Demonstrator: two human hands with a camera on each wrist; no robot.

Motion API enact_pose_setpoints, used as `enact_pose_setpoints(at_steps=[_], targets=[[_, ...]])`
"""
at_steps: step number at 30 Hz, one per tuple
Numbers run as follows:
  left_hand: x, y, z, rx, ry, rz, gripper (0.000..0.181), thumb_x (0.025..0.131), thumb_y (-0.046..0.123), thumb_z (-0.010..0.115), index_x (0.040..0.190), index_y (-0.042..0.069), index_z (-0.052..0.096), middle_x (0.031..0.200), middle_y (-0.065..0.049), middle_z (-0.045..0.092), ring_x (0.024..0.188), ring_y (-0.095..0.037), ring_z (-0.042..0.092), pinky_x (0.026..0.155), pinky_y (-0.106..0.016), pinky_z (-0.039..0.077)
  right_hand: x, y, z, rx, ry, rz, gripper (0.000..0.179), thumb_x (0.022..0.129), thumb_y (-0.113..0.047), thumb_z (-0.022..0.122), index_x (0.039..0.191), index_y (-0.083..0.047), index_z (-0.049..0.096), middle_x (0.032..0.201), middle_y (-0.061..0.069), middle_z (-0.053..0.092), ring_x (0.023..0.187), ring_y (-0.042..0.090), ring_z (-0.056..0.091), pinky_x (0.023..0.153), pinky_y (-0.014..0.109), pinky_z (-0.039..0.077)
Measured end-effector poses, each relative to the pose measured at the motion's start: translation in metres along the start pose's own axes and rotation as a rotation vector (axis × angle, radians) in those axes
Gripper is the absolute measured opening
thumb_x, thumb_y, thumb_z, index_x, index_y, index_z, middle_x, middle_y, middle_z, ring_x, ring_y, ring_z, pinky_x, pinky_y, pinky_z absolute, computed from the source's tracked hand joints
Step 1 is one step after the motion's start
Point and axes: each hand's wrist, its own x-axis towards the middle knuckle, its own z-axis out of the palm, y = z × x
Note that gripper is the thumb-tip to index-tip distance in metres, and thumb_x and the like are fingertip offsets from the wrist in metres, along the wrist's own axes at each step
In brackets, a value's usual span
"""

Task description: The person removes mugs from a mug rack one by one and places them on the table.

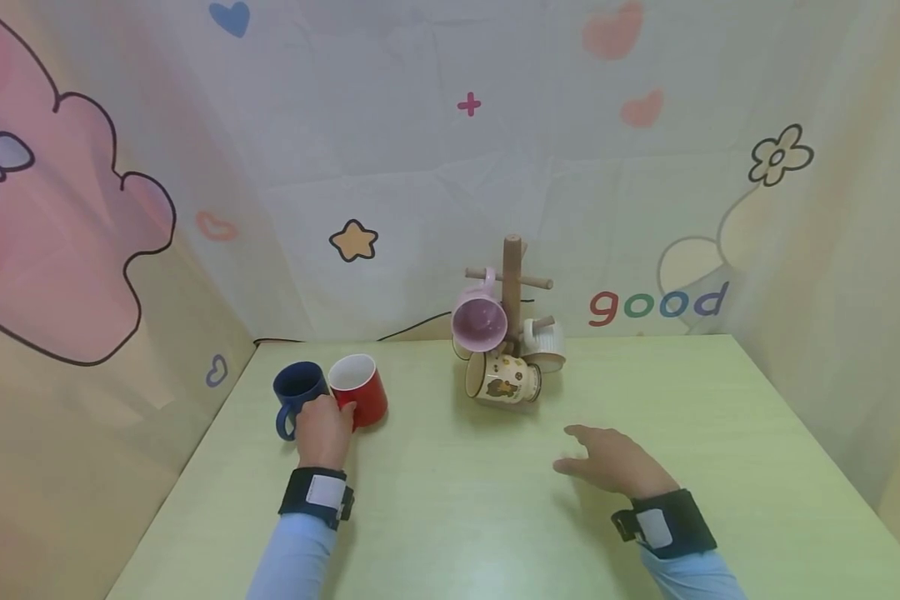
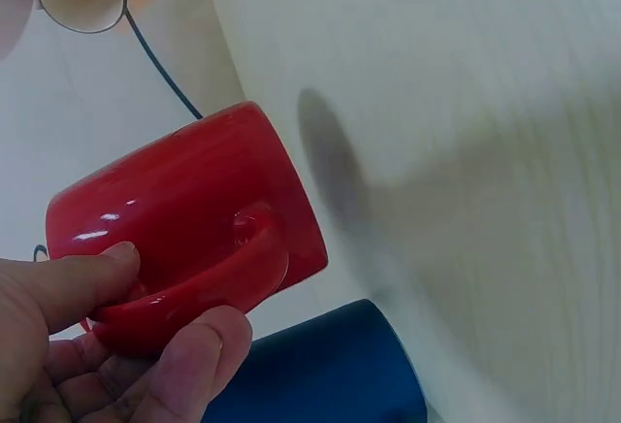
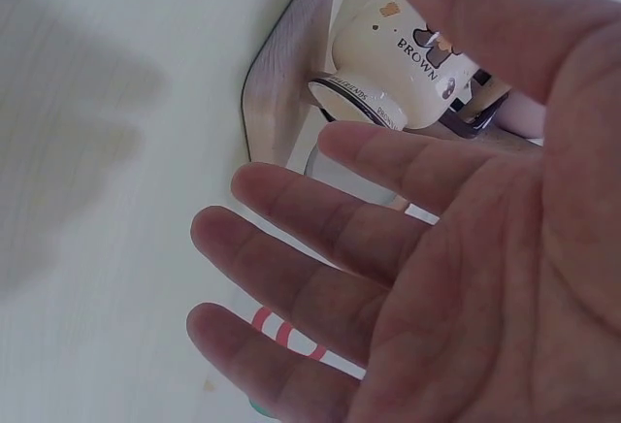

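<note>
My left hand (image 1: pixel 324 433) pinches the handle of a red mug (image 1: pixel 371 398), white inside, at the left of the table. In the left wrist view, the thumb and fingers close on the handle of this red mug (image 2: pixel 184 190), and its shadow falls on the table apart from its base. Right beside it stands a dark blue mug (image 1: pixel 300 385), its handle facing left. My right hand (image 1: pixel 617 462) hovers over the table with fingers spread, holding nothing. Nearest to it is a cream mug with a bear print (image 1: pixel 506 379), hanging sideways on a wooden mug rack (image 1: pixel 512 283).
Also hanging on the rack are a lilac mug (image 1: pixel 480 321) and a white ribbed cup (image 1: pixel 544 346). Another mug is partly hidden behind the lilac one. The pale table (image 1: pixel 450 517) ends at a printed curtain (image 1: pixel 390 150), where a dark cable runs.
</note>
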Motion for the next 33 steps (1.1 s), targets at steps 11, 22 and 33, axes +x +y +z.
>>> enact_pose_setpoints(at_steps=[11,22,33], targets=[[-0.001,-0.010,0.010,0.012,-0.033,-0.048,0.030,0.095,0.020,0.068,0.104,-0.009,0.070,0.082,-0.022,0.069,0.072,-0.035,0.062,0.068,-0.044,0.050,0.002,0.001,0.002,0.018,-0.021,0.016,0.066,0.090,-0.040,0.071,0.138,0.002,0.053,0.123,0.025,0.063,0.114,0.042,0.060,0.095,0.059,0.045],[-0.002,-0.013,0.015,-0.006,-0.011,-0.045,0.031,0.095,0.018,0.068,0.109,-0.010,0.069,0.091,-0.026,0.070,0.077,-0.040,0.065,0.078,-0.052,0.054,0.000,0.001,0.003,0.030,-0.019,0.014,0.065,0.090,-0.039,0.071,0.137,0.002,0.054,0.123,0.025,0.063,0.114,0.042,0.059,0.095,0.058,0.045],[-0.003,-0.008,0.009,0.020,-0.012,-0.018,0.031,0.095,0.018,0.069,0.109,-0.010,0.068,0.089,-0.026,0.070,0.074,-0.039,0.065,0.075,-0.052,0.054,0.001,0.001,0.004,0.039,-0.020,0.011,0.064,0.090,-0.039,0.070,0.137,0.002,0.054,0.122,0.025,0.063,0.113,0.042,0.060,0.095,0.058,0.045]])
